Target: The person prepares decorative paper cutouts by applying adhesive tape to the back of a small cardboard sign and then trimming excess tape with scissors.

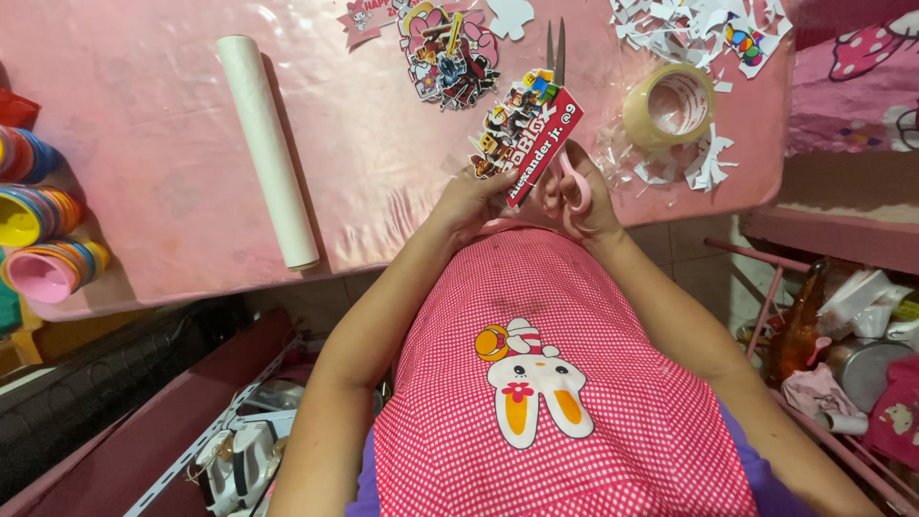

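My left hand point(471, 196) pinches the lower edge of a colourful printed paper cut-out point(526, 134) with a red banner and small block figures. My right hand point(579, 191) grips pink-handled scissors point(558, 57), whose metal blades point away across the pink table behind the cut-out. Both hands are held close together just over the table's near edge, above my red checked apron with a rabbit picture.
On the pink table point(153, 124) lie a white paper roll point(268, 148), a clear tape roll point(668, 103), a pile of printed cut-outs point(448, 53) and white paper scraps point(689, 24). Stacked coloured cups point(48, 239) sit at left. A cluttered rack point(842, 345) stands at right.
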